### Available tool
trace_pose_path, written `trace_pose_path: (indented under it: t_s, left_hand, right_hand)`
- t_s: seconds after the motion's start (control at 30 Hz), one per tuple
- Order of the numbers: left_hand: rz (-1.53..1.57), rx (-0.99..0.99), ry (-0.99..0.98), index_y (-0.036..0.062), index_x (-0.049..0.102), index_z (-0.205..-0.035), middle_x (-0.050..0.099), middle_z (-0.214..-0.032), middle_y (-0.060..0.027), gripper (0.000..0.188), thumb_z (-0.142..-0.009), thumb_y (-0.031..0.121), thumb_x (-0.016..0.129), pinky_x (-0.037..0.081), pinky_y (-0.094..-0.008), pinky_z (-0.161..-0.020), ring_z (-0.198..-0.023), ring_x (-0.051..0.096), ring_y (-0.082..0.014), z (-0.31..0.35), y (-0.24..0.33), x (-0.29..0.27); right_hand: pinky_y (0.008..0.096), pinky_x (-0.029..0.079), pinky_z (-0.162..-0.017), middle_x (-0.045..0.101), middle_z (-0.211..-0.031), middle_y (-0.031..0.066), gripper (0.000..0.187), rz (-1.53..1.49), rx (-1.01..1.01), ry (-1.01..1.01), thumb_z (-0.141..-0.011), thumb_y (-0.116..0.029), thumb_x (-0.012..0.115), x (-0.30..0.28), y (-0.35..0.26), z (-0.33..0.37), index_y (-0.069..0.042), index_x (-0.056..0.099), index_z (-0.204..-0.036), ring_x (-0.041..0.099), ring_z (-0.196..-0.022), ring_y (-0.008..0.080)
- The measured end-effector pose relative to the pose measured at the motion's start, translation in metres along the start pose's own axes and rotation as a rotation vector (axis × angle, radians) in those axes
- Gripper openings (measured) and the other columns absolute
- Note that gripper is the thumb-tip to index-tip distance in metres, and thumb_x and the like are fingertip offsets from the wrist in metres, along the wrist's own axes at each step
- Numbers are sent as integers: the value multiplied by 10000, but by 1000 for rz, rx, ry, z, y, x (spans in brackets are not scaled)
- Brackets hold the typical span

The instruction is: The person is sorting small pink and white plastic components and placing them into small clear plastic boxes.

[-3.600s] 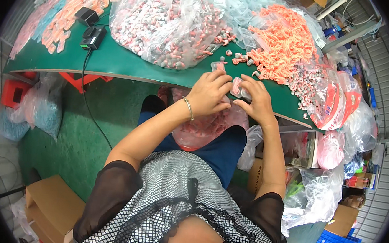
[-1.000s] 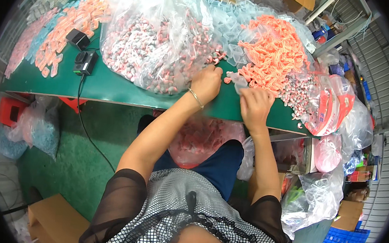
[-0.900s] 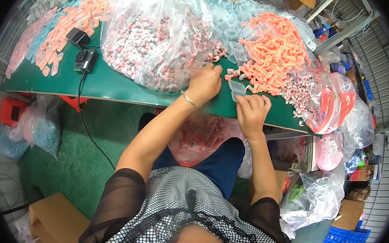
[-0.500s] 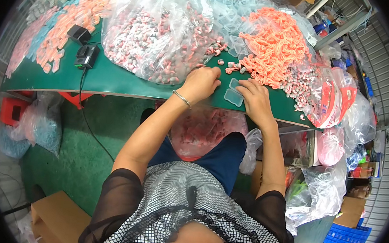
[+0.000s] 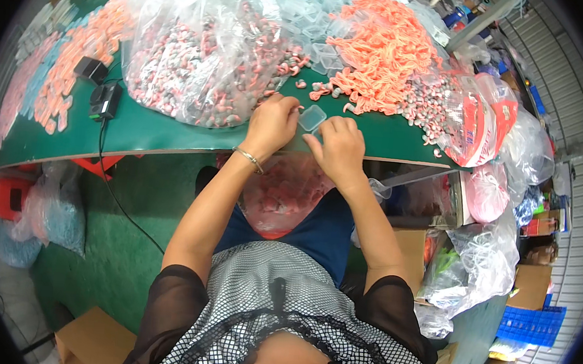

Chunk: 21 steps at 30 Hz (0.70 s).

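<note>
I see the small clear case [image 5: 312,117] near the front edge of the green surface [image 5: 151,132], between both hands. The right hand [image 5: 339,145] bends its fingers at the case's right side; the left hand [image 5: 273,122] curls beside its left. I cannot tell whether either grips anything. Toward the far edge I have a bag of pink-and-grey pieces [image 5: 198,62] and heaped orange cords [image 5: 383,56].

Apparently a workshop, green worktable [image 5: 165,131], bulk-filled bags [image 5: 191,64]
</note>
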<state>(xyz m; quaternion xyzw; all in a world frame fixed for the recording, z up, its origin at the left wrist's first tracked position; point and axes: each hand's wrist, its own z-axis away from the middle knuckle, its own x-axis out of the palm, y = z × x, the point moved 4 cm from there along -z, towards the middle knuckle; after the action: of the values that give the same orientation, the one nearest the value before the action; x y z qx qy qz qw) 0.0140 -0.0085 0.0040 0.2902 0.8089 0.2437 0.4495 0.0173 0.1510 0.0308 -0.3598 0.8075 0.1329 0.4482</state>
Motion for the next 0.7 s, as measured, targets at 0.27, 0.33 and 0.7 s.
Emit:
trace_pose_path:
  t_s: [0.27, 0.33, 0.7]
  left_hand:
    - [91, -54, 66, 34, 658, -947, 651, -820, -125, 143, -818, 94, 677, 511, -370, -652, -712, 649, -269, 5, 9, 3]
    - [71, -29, 52, 57, 665, -951, 657, -840, -113, 123, -847, 122, 667, 510, -368, -650, -715, 650, -273, 7, 16, 6]
    - [96, -89, -33, 70, 695, -947, 667, -840, -86, 143, -846, 170, 681, 501, -346, -624, -664, 630, -217, 8, 15, 7]
  right_hand:
    - [394, 474, -634, 558, -830, 91, 324, 20, 102, -2, -720, -333, 788, 2, 7, -3, -59, 623, -772, 567, -783, 285]
    - [405, 482, -635, 590, -835, 97, 256, -72, 91, 40, -767, -290, 757, 1, 13, -5, -64, 640, -793, 594, -784, 285]
    - [446, 492, -750, 672, -903, 61, 132, 348, 370, 37, -780, -149, 688, -14, 206, 8, -123, 690, -909, 653, -878, 265]
